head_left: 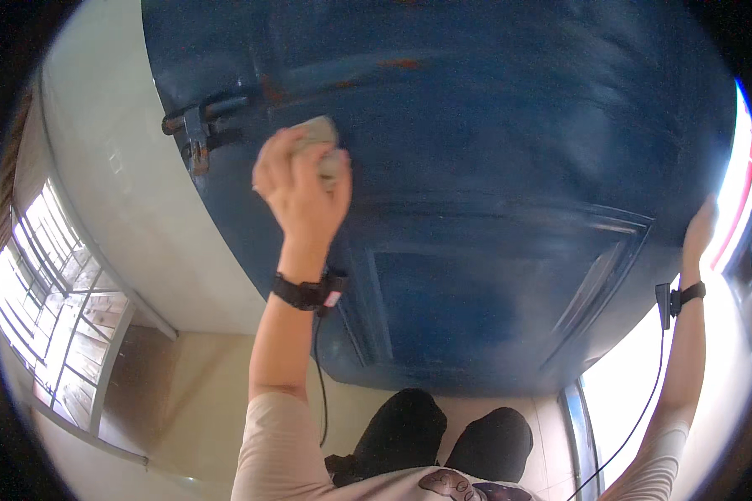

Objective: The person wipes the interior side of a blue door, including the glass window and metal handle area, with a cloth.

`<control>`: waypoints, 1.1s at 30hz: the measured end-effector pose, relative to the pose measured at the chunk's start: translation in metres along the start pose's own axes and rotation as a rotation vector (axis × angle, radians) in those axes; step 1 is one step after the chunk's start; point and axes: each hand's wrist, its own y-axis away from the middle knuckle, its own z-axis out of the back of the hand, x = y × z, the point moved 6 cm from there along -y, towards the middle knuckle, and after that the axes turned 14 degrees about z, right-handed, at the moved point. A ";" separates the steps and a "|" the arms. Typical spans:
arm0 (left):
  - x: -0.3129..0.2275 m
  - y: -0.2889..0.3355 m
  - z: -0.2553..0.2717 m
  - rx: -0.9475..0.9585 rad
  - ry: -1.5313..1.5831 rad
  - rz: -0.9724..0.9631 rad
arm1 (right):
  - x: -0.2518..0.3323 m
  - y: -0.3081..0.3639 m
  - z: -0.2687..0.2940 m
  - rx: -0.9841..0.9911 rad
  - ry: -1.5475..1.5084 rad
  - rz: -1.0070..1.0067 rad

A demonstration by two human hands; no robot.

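Note:
A tall dark blue door (493, 150) with rust spots and raised panels fills the middle of the view. My left hand (297, 179) is closed around a pale grey-green wad (319, 130) that looks like a folded cloth. It is up against the door's face, just right of the sliding bolt (196, 125). At the far right, my right hand (700, 230) reaches to the door's other edge. Glare and the door's edge hide its fingers, so their grip cannot be made out.
A white wall (125, 159) runs along the left, with a barred window (54, 292) beyond it. Black straps with cabled devices sit on both wrists. Below the door are my dark-clad knees (403, 426) and the tiled floor (217, 384). Bright light enters beside the door's right edge.

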 end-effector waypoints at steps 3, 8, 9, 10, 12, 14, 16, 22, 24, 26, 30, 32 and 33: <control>0.016 0.005 -0.002 -0.101 -0.003 0.070 | 0.013 -0.001 0.001 -0.003 -0.002 -0.003; -0.032 -0.011 -0.032 -0.089 0.096 0.201 | 0.019 -0.005 0.001 -0.039 -0.006 0.025; -0.054 -0.013 -0.042 -0.016 0.135 0.155 | 0.009 -0.007 0.004 -0.029 0.019 0.036; -0.074 -0.015 -0.047 0.040 0.204 0.056 | 0.001 -0.008 0.003 -0.016 0.032 0.044; -0.087 -0.017 -0.048 0.040 0.262 -0.100 | -0.003 -0.005 -0.002 0.007 0.037 0.083; -0.082 -0.016 -0.045 0.027 0.270 -0.130 | -0.017 -0.004 0.000 0.011 0.076 0.113; -0.054 -0.017 -0.036 0.034 0.209 -0.083 | -0.028 0.000 0.001 0.016 0.076 0.132; 0.039 0.000 0.008 -0.040 -0.003 0.033 | -0.049 -0.004 0.002 0.027 0.035 0.074; 0.081 0.011 0.019 -0.086 -0.071 0.183 | -0.044 0.001 -0.006 0.024 0.034 0.098; 0.125 0.023 0.028 -0.171 0.037 0.440 | -0.044 0.000 -0.011 0.021 0.052 0.128; 0.137 0.033 0.029 -0.206 -0.030 0.526 | -0.044 0.003 -0.018 -0.040 0.100 0.099; 0.118 0.041 0.019 -0.251 -0.054 0.533 | -0.062 0.000 -0.016 -0.040 0.100 0.071; 0.110 0.047 0.015 -0.248 -0.043 0.543 | -0.073 -0.007 -0.010 -0.040 0.158 0.186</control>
